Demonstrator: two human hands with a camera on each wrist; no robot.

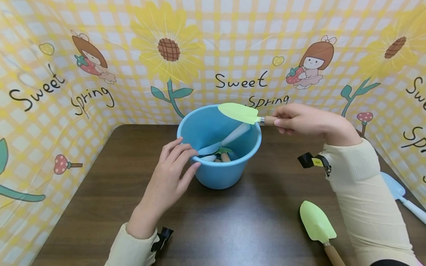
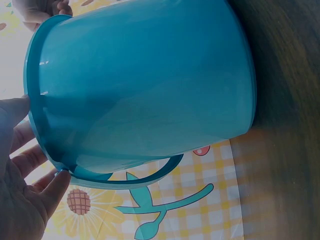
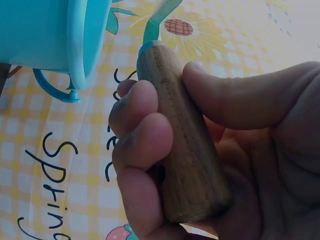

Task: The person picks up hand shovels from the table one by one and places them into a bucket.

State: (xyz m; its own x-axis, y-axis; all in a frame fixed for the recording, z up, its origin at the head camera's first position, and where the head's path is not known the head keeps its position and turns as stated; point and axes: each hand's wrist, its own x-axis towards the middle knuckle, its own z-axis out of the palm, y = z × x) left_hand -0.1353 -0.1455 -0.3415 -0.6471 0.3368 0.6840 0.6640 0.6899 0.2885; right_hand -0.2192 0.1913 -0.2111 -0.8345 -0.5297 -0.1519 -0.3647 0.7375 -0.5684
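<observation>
In the head view, my right hand (image 1: 306,120) grips the wooden handle of a light green trowel (image 1: 237,112), whose blade extends over the far right rim of a blue bucket (image 1: 219,175). Seen from the right wrist, the fingers and thumb wrap the brown trowel handle (image 3: 180,145). My left hand (image 1: 173,171) holds the bucket's left rim, some fingers over the edge and the thumb at the near side. Inside the bucket lie a tool with a pale blue handle (image 1: 235,134) and other tools with wooden handles (image 1: 225,157), partly hidden by the rim.
Another green trowel (image 1: 317,221) lies on the dark wooden table (image 1: 259,221) at the near right. A light blue shovel (image 1: 411,208) lies by the right edge, partly behind the right sleeve. A yellow checked cloth (image 1: 229,44) hangs behind and at the sides.
</observation>
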